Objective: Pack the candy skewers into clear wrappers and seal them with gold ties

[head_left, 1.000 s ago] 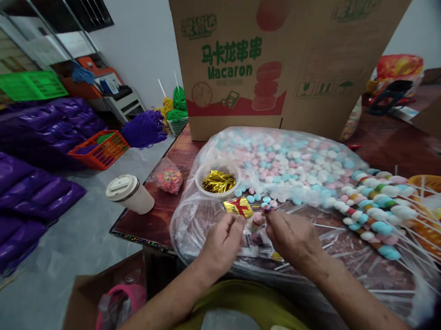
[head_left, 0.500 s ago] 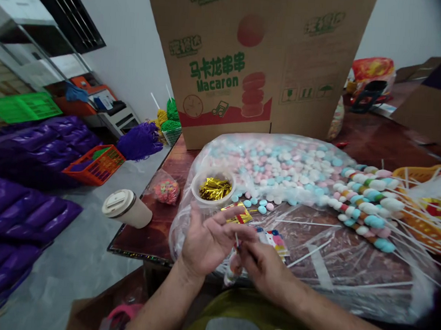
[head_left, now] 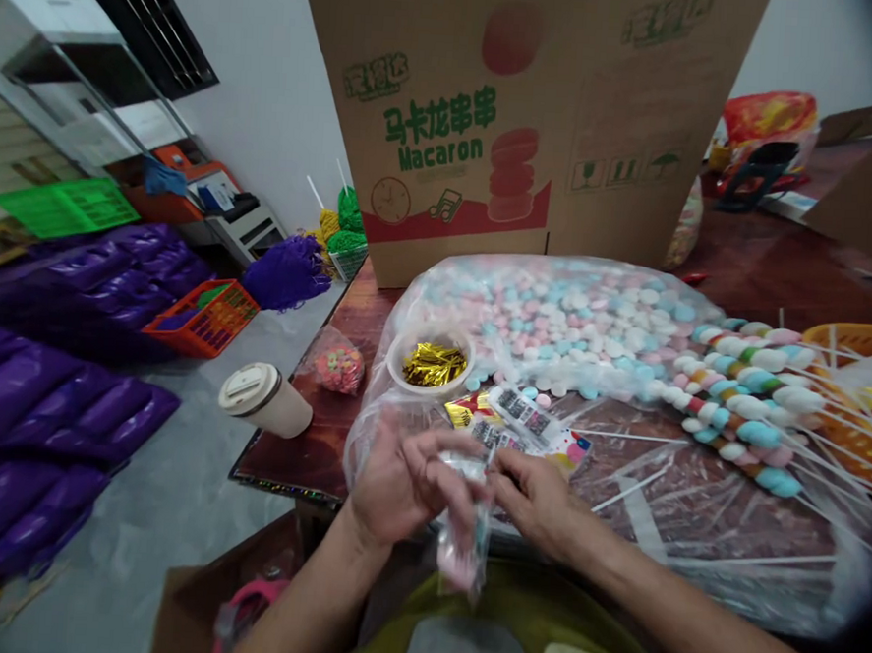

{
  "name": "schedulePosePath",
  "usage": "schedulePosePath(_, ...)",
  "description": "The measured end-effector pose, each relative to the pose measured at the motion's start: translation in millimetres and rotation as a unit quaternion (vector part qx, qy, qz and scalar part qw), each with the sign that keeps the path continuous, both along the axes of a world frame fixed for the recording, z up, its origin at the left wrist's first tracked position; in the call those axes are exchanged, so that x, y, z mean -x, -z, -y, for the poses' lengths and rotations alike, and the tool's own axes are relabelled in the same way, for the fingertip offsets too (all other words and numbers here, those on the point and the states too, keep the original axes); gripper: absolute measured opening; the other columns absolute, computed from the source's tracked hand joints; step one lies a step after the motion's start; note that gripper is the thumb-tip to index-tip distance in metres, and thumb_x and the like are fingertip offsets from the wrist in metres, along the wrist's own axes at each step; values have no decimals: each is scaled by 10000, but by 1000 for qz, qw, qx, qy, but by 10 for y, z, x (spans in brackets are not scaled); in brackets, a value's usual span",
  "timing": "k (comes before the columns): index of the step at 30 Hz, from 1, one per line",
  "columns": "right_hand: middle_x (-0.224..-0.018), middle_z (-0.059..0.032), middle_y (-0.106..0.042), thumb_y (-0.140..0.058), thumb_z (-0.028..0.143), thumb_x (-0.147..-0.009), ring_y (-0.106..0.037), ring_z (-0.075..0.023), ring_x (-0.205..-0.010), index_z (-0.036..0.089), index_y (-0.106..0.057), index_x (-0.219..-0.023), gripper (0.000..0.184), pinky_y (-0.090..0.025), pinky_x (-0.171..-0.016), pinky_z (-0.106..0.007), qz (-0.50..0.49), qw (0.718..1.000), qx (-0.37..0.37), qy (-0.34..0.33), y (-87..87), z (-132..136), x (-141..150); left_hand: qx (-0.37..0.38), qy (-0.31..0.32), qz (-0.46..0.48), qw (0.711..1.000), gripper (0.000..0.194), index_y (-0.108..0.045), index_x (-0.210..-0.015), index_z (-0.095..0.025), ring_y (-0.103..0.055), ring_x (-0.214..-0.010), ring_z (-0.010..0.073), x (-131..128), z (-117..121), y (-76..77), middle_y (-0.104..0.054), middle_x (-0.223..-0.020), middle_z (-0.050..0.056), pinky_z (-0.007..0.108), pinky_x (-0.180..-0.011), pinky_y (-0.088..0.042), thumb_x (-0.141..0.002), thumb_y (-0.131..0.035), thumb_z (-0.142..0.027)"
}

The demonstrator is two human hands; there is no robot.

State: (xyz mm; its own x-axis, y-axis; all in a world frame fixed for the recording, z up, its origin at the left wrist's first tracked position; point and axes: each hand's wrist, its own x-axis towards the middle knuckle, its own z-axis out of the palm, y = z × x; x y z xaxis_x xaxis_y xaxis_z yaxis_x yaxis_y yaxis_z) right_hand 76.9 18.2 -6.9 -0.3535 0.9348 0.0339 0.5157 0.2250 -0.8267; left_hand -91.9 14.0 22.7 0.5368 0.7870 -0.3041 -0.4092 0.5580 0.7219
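Note:
A clear wrapper holding a marshmallow skewer (head_left: 458, 561), its pink end lowest, hangs at the table's front edge and is blurred. My right hand (head_left: 533, 495) pinches the neck of that wrapper, knuckles up. Beside it, my left hand (head_left: 412, 478) is turned palm up, thumb apart and fingers loosely bent across the wrapper's upper part. Just beyond the hands lie printed sachets (head_left: 523, 416) and a gold and red packet (head_left: 469, 409). Behind these, a round white tub (head_left: 396, 368) contains gold twist ties (head_left: 434, 364).
A large clear bag of pastel marshmallows (head_left: 576, 315) lies before a tall cardboard box (head_left: 443, 209). Finished-looking skewers (head_left: 752, 405) are piled at right by an orange basket (head_left: 856, 337). A lidded cup (head_left: 287, 411) and a small bag of bright sweets (head_left: 337, 368) stand left.
The left fingers have curled in from a flatter spread. The wrapped skewer hangs lower and shows more. Printed sachets beyond the hands are more visible. The whole view has shifted slightly.

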Motion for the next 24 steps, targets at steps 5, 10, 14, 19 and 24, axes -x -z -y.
schedulePosePath(5,-607,-13,-532,-355,239,-816,-466,-143,-553,192,-478,-713,167,-304,-532,-257,31,992,-106,62,-41,77,65,51,71,-178,980,731,-645,-714,-88,-561,-478,166,-152,93,325,-597,-506,79,267,-515,-422,-724,-322,-744)
schedulePosePath(10,-628,-15,-545,-362,269,-823,-479,-148,-575,190,-478,-708,181,-334,-531,-250,-71,995,-40,63,31,218,163,33,-93,-96,990,469,-617,-724,-117,-573,-636,153,-442,122,365,-611,-621,42,252,-621,-430,-715,-564,-583)
schedulePosePath(14,-448,32,-457,-351,426,-850,-428,-123,-448,194,-491,-617,357,-342,-454,-230,-198,971,132,6,139,168,7,15,-134,-55,989,311,-581,-629,-111,-541,-557,115,-460,-23,224,-563,-559,9,228,-584,-419,-637,-712,-394)
schedulePosePath(19,-530,26,-523,-541,518,-752,-442,-98,-460,184,-506,-640,354,-335,-421,-206,-201,968,135,65,96,66,-294,-48,-171,-111,978,246,-522,-656,-163,-499,-443,104,-533,-165,157,-471,-426,-46,235,-547,-427,-704,-641,-373)
schedulePosePath(24,-680,15,-583,-642,467,-705,-546,-129,-533,208,-488,-829,326,-426,-440,-230,-336,910,217,110,-35,105,-241,-227,143,-318,909,331,-575,-666,-192,-486,-453,124,-681,188,228,-481,-444,-15,229,-504,-387,-854,-388,-391)
